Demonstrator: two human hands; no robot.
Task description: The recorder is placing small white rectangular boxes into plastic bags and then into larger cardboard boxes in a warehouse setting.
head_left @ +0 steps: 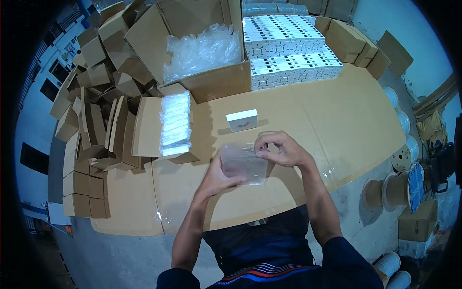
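Close above the near edge of the cardboard-covered table (337, 125), both hands hold one clear plastic bag (244, 165). The left hand (217, 179) is curled around the bag's lower left side, thumb across the front and fingers behind it. The right hand (280, 149) has its thumb and fingertips pinched together on the bag's upper right edge, the other fingers bent over it. The bag hangs just over the table, whether touching it cannot be told. Just beyond the hands a small white box (242, 120) lies flat on the table, apart from the bag. To its left, a stack of white packets in clear wrap (175, 123) rests on a flat piece of cardboard. Left of that, many folded brown cartons (94, 120) stand and lean in rows. Farther back an open big carton (202, 48) holds a heap of clear bags (204, 48), and beside it on the right stand tiers of white boxes (288, 48).
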